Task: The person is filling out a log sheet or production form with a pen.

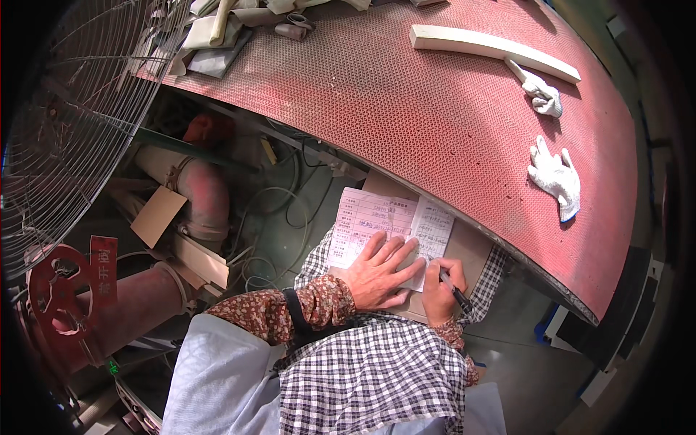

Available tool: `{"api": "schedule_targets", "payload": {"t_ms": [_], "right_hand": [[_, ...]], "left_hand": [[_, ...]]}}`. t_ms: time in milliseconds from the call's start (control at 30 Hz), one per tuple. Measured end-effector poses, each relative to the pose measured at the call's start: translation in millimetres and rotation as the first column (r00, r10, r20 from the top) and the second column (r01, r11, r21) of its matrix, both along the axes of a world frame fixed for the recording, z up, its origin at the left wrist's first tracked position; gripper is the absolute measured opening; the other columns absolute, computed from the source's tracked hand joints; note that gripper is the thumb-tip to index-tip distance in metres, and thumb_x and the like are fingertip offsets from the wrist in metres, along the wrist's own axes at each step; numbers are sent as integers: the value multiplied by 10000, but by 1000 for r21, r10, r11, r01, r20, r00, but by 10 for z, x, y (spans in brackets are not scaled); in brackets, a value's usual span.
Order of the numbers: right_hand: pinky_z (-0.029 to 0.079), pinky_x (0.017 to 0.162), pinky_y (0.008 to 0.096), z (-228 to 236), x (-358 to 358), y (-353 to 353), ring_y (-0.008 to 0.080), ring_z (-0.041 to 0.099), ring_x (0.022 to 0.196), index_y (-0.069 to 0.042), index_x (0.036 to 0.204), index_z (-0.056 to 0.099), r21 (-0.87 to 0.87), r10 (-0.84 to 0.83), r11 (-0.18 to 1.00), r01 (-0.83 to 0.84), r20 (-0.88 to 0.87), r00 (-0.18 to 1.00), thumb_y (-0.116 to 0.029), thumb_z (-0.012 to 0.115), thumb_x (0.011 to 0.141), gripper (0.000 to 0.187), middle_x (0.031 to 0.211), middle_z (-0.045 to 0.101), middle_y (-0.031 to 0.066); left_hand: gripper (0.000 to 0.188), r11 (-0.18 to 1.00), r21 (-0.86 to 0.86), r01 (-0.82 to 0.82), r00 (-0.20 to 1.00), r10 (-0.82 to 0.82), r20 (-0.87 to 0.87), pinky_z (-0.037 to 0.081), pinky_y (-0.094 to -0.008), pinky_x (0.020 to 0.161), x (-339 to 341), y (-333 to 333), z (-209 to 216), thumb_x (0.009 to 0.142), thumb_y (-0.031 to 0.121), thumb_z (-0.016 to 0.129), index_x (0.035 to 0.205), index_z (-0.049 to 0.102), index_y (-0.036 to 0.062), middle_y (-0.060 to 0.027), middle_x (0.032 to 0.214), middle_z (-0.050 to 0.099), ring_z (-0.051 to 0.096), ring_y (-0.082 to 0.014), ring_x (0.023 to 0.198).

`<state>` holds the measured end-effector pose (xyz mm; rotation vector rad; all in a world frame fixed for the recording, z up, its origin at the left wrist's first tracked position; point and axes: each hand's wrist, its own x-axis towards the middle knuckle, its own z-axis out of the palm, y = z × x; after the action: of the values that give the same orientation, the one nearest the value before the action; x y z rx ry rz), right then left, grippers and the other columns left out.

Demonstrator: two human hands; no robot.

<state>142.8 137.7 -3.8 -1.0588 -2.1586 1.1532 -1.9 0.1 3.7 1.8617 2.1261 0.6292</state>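
On my lap rests a brown board [470,255] with a printed paper form [366,217] on it, partly filled in with handwriting. A second sheet [433,230], narrower and covered in writing, overlaps the form's right side. My left hand [380,270] lies flat across both papers with its fingers spread, holding them down. Close to its right, my right hand [440,293] grips a black pen [460,297], the hand resting at the lower edge of the narrower sheet. The pen's tip is hidden by my fingers.
A red perforated table [377,94] stretches ahead, carrying two white gloves [557,181] and a curved white bar [493,52]. Cloth pieces [217,36] lie at its far left. Left of me are a wire fan guard [72,109], a red valve wheel [61,290] and pipes [138,312].
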Motion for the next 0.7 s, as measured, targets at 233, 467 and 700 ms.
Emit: {"api": "schedule_targets", "payload": {"t_ms": [233, 467, 700], "right_hand": [[514, 623, 421, 4, -7, 3, 313, 646, 668, -16, 916, 637, 6, 11, 1000, -11, -10, 1000, -121, 709, 925, 128, 780, 655, 153], [507, 615, 425, -9, 0, 9, 313, 639, 660, -16, 912, 635, 16, 12, 1000, -12, -11, 1000, -119, 706, 926, 126, 773, 649, 153], [485, 612, 335, -46, 16, 15, 151, 586, 667, -7, 933, 614, 36, 36, 999, -36, -22, 999, -142, 685, 968, 157, 763, 627, 77]], "left_hand": [[781, 1000, 1, -8, 1000, 8, 0, 280, -642, 1212, 15, -5, -27, 875, 493, 730, 1552, 474, 199, -173, 1594, 435, 453, -371, 1429], [795, 1000, -5, -6, 1000, 6, -13, 281, -640, 1210, 13, 7, -15, 864, 500, 737, 1553, 474, 205, -172, 1599, 430, 454, -369, 1426], [807, 1000, 10, -7, 1000, 7, -8, 279, -640, 1209, 14, -4, -42, 851, 500, 745, 1552, 476, 206, -173, 1604, 427, 456, -369, 1425]]}}
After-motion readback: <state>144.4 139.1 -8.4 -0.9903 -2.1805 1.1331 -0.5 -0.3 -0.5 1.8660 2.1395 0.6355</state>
